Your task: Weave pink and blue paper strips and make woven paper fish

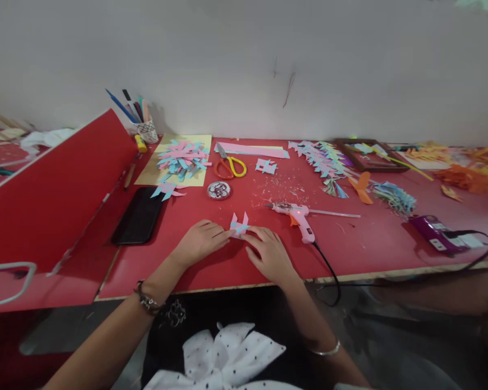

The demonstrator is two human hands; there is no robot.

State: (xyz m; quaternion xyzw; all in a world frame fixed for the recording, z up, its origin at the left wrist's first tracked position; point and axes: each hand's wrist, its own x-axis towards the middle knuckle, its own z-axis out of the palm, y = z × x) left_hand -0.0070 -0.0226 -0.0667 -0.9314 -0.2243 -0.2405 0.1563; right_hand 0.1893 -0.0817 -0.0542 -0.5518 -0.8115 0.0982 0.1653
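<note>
Left hand point(201, 238) pinching pink-and-blue folded paper point(239, 227) near red tabletop point(350, 244)'s front edge point(236, 288); right hand point(269, 253) touching its right side, cannot tell if gripping. Round disc point(218, 189) bears dark line drawing point(219, 188), any lettering too small to read. Pink glue gun point(302, 218): side print unclear. Tabletop edge pale, worn; scraps point(282, 187) beyond glue gun. Grey-white wall point(211, 65) behind, thin reddish marks point(289, 91).

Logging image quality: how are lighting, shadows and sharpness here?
Head view: soft light, with a faint shadow on the grey-white wall beside the white patterned pen cup; head view: pale sheen on the red tabletop; head view: the pink-and-blue folded paper between the bare left hand and right hand is clear in outline, its creases soft; head view: lower right corner dark and blurred.
</note>
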